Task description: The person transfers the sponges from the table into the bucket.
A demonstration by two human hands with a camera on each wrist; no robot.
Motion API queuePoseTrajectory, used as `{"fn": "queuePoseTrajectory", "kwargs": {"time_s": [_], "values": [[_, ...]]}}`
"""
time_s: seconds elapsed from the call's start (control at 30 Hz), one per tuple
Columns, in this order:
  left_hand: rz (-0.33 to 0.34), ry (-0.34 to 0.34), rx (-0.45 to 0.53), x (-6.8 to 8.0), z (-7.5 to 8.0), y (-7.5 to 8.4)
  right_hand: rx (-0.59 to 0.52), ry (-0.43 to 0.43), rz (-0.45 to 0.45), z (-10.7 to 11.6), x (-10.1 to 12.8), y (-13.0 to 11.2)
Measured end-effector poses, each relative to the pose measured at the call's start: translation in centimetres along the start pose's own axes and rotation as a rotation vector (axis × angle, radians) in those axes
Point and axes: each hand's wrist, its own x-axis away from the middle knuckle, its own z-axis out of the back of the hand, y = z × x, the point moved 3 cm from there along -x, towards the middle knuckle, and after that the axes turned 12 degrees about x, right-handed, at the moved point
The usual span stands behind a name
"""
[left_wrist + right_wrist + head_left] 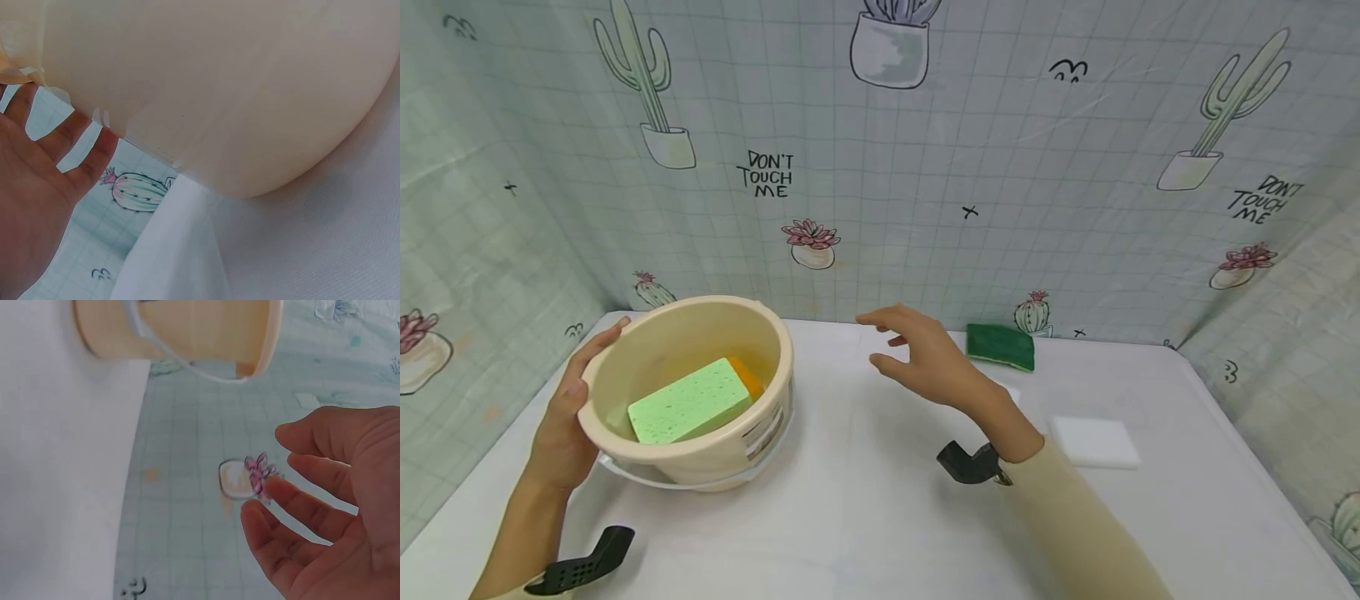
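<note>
Gripping the cream bucket [670, 350] by its left side in the head view, the left hand [565, 417] is nearer to the light green sponge [692, 404], a speckled, square-edged block lying inside, to that hand's right, its long axis slanting from near left to far right; something orange [747, 377] peeks out behind it. The right hand [925, 358] hangs apart, thumb and fingers spread around nothing, a flat dark green pad [1000, 346] beyond it. The left wrist view shows parted fingers against smooth, curved plastic. The right wrist view shows loosely bent fingers and the bucket's thin white handle [187, 365].
</note>
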Motion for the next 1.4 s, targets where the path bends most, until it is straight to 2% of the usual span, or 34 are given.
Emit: {"fn": "queuePoseTrajectory", "kwargs": {"time_s": [0.47,0.67,0.87,1.03,1.2,1.4], "values": [[-0.02,-0.022,-0.008,0.1,0.0,0.0,0.023,0.092,-0.13,1.1,7.5,6.4],[-0.025,-0.022,-0.003,0.1,0.1,0.0,0.064,0.121,-0.149,1.5,10.2,8.5],[-0.021,-0.015,-0.001,0.1,0.0,0.0,0.088,0.117,-0.214,1.4,12.7,10.3],[-0.02,-0.026,0.012,-0.1,-0.2,-0.1,0.086,0.093,-0.295,1.2,14.0,11.4],[-0.032,-0.042,0.033,-0.1,-0.1,-0.1,0.088,0.046,-0.386,0.9,14.4,12.2],[-0.015,-0.026,0.033,0.0,-0.1,-0.2,0.113,0.029,-0.399,0.7,14.5,12.7]]}}
